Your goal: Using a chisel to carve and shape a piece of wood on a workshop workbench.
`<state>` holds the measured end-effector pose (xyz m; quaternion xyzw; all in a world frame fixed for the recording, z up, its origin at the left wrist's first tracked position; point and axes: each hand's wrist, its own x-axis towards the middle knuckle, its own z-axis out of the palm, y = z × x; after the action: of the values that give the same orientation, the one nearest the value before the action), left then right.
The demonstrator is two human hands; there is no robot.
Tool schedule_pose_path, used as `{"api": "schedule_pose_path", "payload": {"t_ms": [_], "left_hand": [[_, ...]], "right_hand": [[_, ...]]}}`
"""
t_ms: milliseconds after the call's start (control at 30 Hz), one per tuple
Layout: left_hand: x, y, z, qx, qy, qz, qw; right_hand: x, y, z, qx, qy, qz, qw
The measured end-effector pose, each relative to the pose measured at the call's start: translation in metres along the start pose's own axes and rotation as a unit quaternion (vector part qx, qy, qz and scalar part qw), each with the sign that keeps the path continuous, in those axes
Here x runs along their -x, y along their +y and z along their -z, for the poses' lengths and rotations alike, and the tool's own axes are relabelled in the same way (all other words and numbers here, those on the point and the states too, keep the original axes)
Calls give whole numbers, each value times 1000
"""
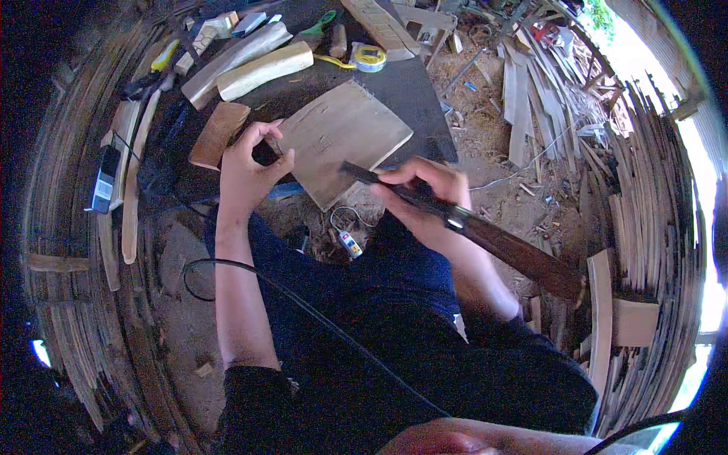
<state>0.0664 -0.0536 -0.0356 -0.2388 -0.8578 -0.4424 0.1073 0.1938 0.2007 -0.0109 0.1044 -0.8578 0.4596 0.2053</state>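
Observation:
A flat square wooden board [349, 129] with carved marks lies on the dark worktable [428, 117]. My left hand [250, 163] is at the board's left edge, its fingers curled around that edge. My right hand [421, 201] grips a chisel-like tool [516, 254] with a dark flat blade, a metal ferrule and a long brown wooden handle; the blade's tip is over the lower middle of the board. A small reddish-brown wood block [220, 133] lies left of my left hand.
Wood offcuts [265, 72], a yellow tape measure [368, 58] and a green-handled brush [315, 32] sit at the table's back. A power strip [349, 243] and cords are below. Wood strips [637, 189] are stacked at both sides, with scrap and shavings on the floor [485, 182].

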Motion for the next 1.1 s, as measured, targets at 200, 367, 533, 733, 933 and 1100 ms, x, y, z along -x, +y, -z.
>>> {"api": "schedule_pose_path", "payload": {"t_ms": [200,367,533,733,933,1100], "left_hand": [[2,-3,1,6,9,-34,999],[2,-1,1,11,9,-24,1000],[1,-2,1,22,18,-33,999],[2,-2,2,0,23,-43,999],[3,-4,2,19,-5,-43,999],[5,-2,-1,21,15,-14,1000]], "right_hand": [[-44,9,-40,-41,22,24,999],[-27,2,-26,-6,15,49,999],[3,-7,-11,16,11,11,1000],[-33,11,-57,-31,42,37,998],[-45,11,-59,-40,33,-2,999],[-3,-11,-18,-22,22,46,998]]}}
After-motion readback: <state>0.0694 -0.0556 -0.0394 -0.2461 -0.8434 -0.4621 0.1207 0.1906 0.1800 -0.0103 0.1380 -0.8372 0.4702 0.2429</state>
